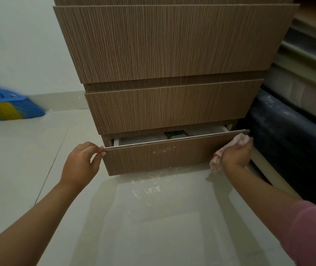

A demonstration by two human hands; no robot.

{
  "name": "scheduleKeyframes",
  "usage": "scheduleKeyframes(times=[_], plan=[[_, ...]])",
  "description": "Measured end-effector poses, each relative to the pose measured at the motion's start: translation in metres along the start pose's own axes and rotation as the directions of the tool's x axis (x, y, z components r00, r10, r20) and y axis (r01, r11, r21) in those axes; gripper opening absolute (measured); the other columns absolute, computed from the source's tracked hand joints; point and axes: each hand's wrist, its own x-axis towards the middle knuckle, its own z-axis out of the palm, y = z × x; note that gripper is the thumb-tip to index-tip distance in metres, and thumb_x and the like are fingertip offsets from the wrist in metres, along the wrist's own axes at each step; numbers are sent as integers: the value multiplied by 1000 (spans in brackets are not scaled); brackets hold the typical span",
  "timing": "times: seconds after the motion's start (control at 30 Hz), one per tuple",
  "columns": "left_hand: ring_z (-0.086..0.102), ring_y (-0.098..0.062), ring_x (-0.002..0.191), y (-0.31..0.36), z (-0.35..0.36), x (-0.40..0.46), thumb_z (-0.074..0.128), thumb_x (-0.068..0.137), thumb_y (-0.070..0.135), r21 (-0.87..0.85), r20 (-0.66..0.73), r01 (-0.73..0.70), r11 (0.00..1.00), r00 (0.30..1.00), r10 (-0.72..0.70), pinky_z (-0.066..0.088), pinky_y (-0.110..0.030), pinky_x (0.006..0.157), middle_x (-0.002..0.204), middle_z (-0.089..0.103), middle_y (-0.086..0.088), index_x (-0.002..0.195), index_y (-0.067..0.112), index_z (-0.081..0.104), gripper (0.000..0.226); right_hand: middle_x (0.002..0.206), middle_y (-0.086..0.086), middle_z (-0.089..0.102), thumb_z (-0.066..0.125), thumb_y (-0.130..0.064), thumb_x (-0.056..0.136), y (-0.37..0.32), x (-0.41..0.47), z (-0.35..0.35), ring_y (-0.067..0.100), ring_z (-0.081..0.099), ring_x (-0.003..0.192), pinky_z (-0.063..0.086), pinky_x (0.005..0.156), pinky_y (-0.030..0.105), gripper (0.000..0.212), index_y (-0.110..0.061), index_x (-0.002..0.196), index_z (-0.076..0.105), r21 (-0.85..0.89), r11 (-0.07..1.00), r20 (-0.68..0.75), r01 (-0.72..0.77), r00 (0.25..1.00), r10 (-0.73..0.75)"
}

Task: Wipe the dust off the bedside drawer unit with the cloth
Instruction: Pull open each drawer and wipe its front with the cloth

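Note:
The wood-grain bedside drawer unit [172,104] stands in front of me with three drawer fronts showing. Its bottom drawer [159,158] is pulled out a little, with a white interior visible and pale dust marks on its front. My left hand [80,164] pinches the top left corner of that drawer front. My right hand [235,155] grips a bunched white and pink cloth [239,140] against the drawer's right end, near the top corner.
A blue and yellow broom [9,106] leans against the white wall at the left. White dust [149,187] lies scattered on the pale tiled floor under the drawer. A dark bed base and mattress [291,127] run along the right, close to the unit.

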Motion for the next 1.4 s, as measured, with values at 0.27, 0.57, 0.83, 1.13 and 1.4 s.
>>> scheduleKeyframes(times=[0.27,0.57,0.83,1.13,1.4], plan=[[60,-27,67,2,-2,0,72,76,4,-5,-2,-10,1000,1000,10,49,-35,60,76,67,-11,83,-2,70,10,159,6,-9,16,-36,102,1,0,23,26,0,146,11,115,49,53,-27,149,-6,-26,994,21,102,995,-102],[61,-28,68,3,0,0,71,77,5,-3,-12,-2,1000,1000,2,50,-37,61,77,67,-12,85,-2,70,10,157,9,15,21,-45,99,4,7,29,35,29,138,26,111,51,60,-25,149,-4,185,978,-8,-96,995,99],[61,-28,67,6,0,-2,71,76,4,-2,-29,5,1000,1000,-5,48,-33,61,77,67,-13,85,-3,70,11,156,10,-21,17,-43,100,8,-19,36,29,-8,145,7,116,48,57,-26,149,-8,75,975,31,211,976,-213],[61,-28,67,6,2,0,71,76,4,-12,-35,15,1000,999,-15,51,-37,61,77,66,-13,85,-3,70,11,156,15,-17,16,-41,101,7,-27,42,34,-4,145,13,113,54,53,-33,149,-4,86,993,8,78,997,-79],[61,-28,68,4,2,-1,71,77,5,-14,-47,8,1000,999,-9,50,-36,62,77,66,-13,85,-3,69,11,157,14,-13,21,-26,103,0,-31,39,30,-11,144,-1,113,40,51,-19,150,2,91,964,-14,249,969,-249]])
